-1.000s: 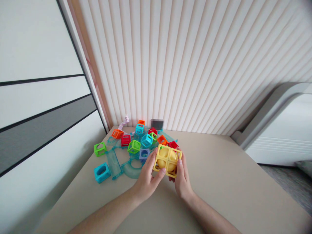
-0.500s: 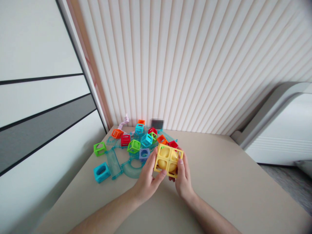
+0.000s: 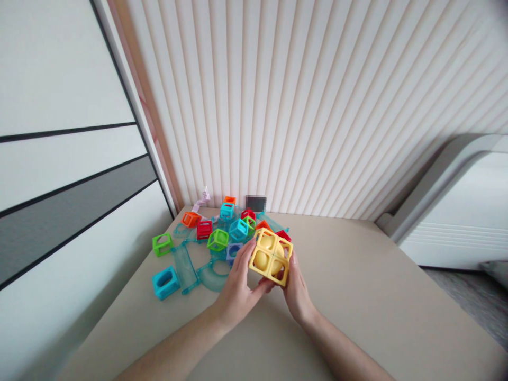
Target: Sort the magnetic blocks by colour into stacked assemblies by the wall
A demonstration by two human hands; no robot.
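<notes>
1. Holding a yellow block [image 3: 271, 256] between them, the left hand [image 3: 238, 288] and right hand [image 3: 296, 291] keep it raised just above the tabletop [image 3: 357, 296].
2. Left grip is clamped on the block's left side, with the thumb under its lower edge.
3. Right grip is clamped on the right side and bottom.
4. Just behind the block lies a heap of coloured cubes [image 3: 222, 227] and clear blue track pieces [image 3: 186, 267].
5. Well apart to the left sit a green cube [image 3: 162, 244] and a blue cube [image 3: 165, 281].

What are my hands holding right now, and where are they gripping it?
Both hands hold the yellow block: the left hand grips its left side and lower edge, the right hand its right side and underside.
</notes>
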